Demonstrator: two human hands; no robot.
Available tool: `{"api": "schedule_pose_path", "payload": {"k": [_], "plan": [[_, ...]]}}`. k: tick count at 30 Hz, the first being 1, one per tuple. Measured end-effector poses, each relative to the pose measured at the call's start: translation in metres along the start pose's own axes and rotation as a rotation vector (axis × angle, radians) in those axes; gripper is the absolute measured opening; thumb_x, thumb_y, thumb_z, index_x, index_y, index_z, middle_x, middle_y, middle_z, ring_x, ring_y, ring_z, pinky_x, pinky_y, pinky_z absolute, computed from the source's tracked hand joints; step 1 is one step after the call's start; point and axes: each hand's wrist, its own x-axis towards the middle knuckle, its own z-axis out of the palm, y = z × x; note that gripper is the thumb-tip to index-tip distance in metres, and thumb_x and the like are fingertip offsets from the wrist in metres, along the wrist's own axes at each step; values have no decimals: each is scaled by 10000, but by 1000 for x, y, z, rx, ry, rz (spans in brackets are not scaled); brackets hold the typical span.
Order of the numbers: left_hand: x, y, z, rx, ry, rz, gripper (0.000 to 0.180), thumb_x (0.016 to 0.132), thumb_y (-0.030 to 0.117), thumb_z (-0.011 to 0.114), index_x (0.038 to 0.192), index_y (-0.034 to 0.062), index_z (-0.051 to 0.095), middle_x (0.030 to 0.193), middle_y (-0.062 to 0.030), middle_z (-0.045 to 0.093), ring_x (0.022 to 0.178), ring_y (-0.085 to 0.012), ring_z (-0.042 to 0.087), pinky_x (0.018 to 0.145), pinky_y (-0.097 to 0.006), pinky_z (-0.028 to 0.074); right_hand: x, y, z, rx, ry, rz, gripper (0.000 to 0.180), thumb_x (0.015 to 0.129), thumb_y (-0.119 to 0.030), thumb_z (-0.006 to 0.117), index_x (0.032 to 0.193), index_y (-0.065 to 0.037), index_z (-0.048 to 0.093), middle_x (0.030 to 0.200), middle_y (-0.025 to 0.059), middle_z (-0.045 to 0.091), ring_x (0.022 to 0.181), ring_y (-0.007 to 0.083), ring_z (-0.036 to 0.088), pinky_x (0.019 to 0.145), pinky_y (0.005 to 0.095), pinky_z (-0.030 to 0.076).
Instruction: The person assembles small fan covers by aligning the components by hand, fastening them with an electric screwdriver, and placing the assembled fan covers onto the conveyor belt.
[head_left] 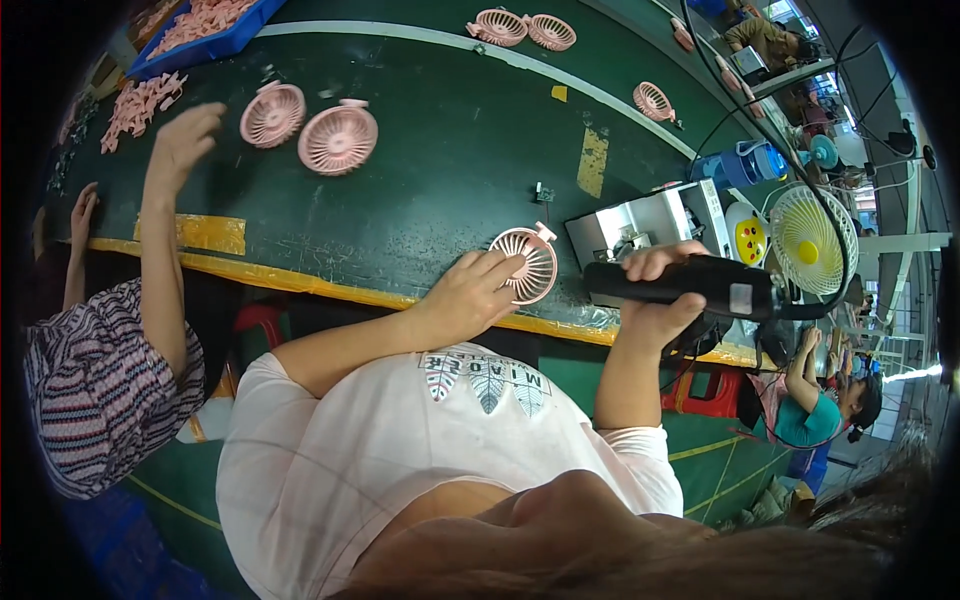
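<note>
My left hand (466, 298) rests at the front of the green bench, its fingers closed over the edge of a pink round slotted fan housing (541, 262). A small circuit board (544, 192) lies just beyond the housing, with a thin wire between them. To the right, my right hand (655, 308) is wrapped round a black corded electric screwdriver (725, 287), held nearly level above the bench edge. The screwdriver's working end points left toward the housing; its tip cannot be made out. A silver metal box (625, 228) stands just behind the screwdriver.
More pink fan housings (339, 138) lie at the left and along the far strip. A co-worker's hand (187, 140) reaches over the bench near a pile of pink parts (143, 108) and a blue tray (205, 40). A blue bottle (738, 166) and desk fan (812, 245) stand right.
</note>
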Motion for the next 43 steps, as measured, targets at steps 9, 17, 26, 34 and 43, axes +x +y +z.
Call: {"api": "schedule_pose_path", "payload": {"k": [9, 17, 26, 34, 43], "plan": [[-3, 0, 2, -51, -7, -30, 172, 648, 137, 668, 706, 0, 580, 1125, -127, 497, 1002, -272, 470, 826, -385, 393, -19, 26, 25, 196, -148, 22, 617, 641, -382, 769, 996, 20, 466, 697, 107, 555, 626, 221, 562, 624, 339, 473], [-2, -1, 1, -62, 9, -20, 170, 641, 132, 672, 712, 0, 591, 1123, -137, 499, 992, -274, 478, 814, -387, 396, -21, 30, 35, 74, -187, 124, 605, 631, -448, 751, 938, -25, 446, 663, 84, 517, 585, 209, 525, 587, 327, 449], [-2, -1, -6, -52, -34, -24, 113, 669, 95, 588, 743, 12, 608, 1085, -115, 515, 991, -229, 480, 792, -338, 389, -10, 11, 18, -32, -144, 80, 724, 683, -539, 669, 1069, 3, 385, 609, 65, 494, 542, 193, 507, 522, 305, 437], [-2, 1, -8, -17, -14, -5, 164, 625, 39, 569, 785, 7, 581, 1022, -112, 506, 995, -249, 476, 825, -355, 382, 20, -30, -20, -173, 43, -192, 637, 687, -583, 638, 1055, -94, 459, 704, 36, 500, 634, 176, 496, 627, 317, 412], [-2, 3, -9, -81, -91, 155, 204, 592, 66, 618, 785, 22, 568, 1051, -99, 518, 1066, -238, 462, 853, -351, 377, 16, -13, -1, 90, 31, 15, 641, 693, -526, 672, 1048, -58, 414, 681, 49, 504, 610, 192, 507, 614, 326, 431]]}}
